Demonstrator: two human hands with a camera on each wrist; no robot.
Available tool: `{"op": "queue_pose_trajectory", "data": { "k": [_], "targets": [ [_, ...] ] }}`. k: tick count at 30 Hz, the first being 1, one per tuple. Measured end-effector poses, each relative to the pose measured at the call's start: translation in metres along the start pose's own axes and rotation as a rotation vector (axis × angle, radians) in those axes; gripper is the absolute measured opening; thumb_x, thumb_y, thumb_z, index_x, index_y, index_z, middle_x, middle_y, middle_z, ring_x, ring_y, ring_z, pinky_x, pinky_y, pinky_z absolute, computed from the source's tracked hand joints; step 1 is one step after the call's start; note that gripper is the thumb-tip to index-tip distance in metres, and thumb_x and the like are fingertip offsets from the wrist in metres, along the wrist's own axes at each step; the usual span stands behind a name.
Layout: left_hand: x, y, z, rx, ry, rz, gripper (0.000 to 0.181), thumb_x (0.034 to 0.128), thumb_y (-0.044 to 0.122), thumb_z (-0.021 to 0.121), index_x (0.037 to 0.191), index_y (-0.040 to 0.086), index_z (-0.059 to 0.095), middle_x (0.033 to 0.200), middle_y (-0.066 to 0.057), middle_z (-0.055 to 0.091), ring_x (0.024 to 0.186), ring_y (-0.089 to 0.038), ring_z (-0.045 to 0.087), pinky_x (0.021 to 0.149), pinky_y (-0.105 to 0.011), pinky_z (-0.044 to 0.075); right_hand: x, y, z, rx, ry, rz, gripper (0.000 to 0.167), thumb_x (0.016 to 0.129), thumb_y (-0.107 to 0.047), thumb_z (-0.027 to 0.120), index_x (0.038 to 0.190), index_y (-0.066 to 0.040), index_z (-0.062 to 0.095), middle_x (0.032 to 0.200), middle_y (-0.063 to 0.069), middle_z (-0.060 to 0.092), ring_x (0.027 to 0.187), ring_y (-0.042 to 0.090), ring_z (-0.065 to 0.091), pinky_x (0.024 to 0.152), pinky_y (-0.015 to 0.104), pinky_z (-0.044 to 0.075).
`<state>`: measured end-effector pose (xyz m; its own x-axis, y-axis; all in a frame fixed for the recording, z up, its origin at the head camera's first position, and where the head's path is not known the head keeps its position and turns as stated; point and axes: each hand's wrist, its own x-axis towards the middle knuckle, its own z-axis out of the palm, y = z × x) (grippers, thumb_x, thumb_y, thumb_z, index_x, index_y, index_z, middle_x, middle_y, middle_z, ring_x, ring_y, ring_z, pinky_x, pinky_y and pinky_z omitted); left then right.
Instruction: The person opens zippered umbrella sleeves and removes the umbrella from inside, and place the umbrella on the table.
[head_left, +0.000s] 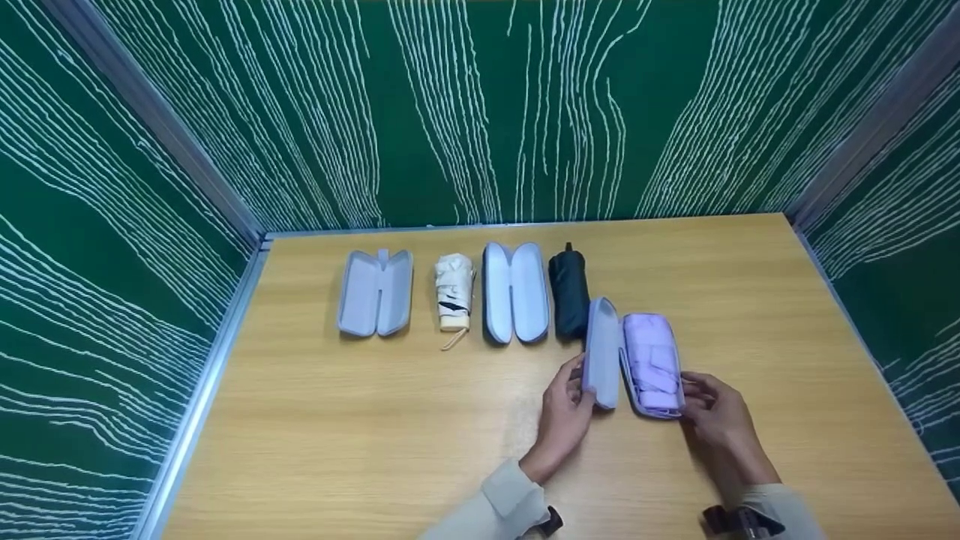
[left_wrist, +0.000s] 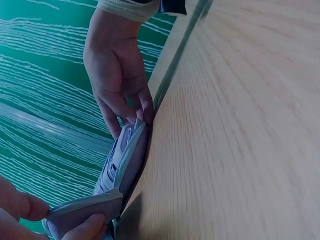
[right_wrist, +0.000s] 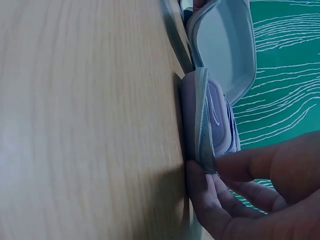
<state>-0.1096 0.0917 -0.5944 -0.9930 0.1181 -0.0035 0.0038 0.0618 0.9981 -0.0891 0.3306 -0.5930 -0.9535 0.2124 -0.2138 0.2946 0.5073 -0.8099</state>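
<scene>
A purple zippered case (head_left: 602, 360) lies spread at the right of the row, its left half tilted up. In its right half sits a folded purple umbrella (head_left: 651, 360). My left hand (head_left: 564, 416) pinches the raised half near its lower end, thumb on the inside. At the other side, my right hand (head_left: 718, 409) pinches the zipper edge of the half with the umbrella; the right wrist view shows thumb and fingers on that zipper edge (right_wrist: 202, 120). Just left of the case lies a black folded umbrella (head_left: 570, 292), partly hidden by the raised half.
On the wooden table (head_left: 360, 435), a dark-edged case (head_left: 529, 292) lies spread left of the black umbrella. Farther left are a cream folded umbrella (head_left: 454, 289) with a wrist loop and a grey case (head_left: 360, 296), also spread. Green panels (head_left: 525, 112) with white lines enclose the table.
</scene>
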Motion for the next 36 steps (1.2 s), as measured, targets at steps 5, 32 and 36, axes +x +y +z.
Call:
{"op": "queue_pose_trajectory", "data": {
  "k": [5, 32, 36],
  "targets": [
    [0.002, -0.002, -0.004, 0.016, 0.041, -0.016, 0.045, 0.0921, -0.008, 0.064, 0.136, 0.000, 0.061, 0.123, -0.017, 0.072, 0.104, -0.024, 0.071, 0.087, -0.029, 0.058, 0.001, 0.000, -0.001, 0.009, -0.002, 0.014, 0.052, 0.095, 0.015, 0.063, 0.145, 0.014, 0.050, 0.131, 0.038, 0.061, 0.096, 0.020, 0.069, 0.057, 0.028, 0.055],
    [0.001, -0.003, -0.001, -0.035, -0.041, -0.105, 0.048, 0.0913, -0.011, 0.063, 0.138, -0.002, 0.059, 0.120, -0.015, 0.069, 0.091, -0.014, 0.068, 0.079, -0.025, 0.058, 0.001, -0.001, -0.005, -0.142, 0.062, -0.061, 0.046, 0.097, 0.009, 0.057, 0.143, 0.015, 0.052, 0.128, 0.038, 0.061, 0.116, 0.051, 0.063, 0.084, 0.037, 0.060],
    [0.000, -0.002, 0.001, -0.030, -0.042, -0.110, 0.050, 0.0909, -0.010, 0.063, 0.140, -0.001, 0.059, 0.121, -0.014, 0.069, 0.092, -0.015, 0.068, 0.080, -0.024, 0.058, -0.006, -0.010, 0.002, -0.219, 0.128, -0.136, 0.047, 0.100, 0.002, 0.058, 0.145, 0.014, 0.050, 0.136, 0.039, 0.054, 0.126, 0.056, 0.055, 0.103, 0.064, 0.049]
  ]
}}
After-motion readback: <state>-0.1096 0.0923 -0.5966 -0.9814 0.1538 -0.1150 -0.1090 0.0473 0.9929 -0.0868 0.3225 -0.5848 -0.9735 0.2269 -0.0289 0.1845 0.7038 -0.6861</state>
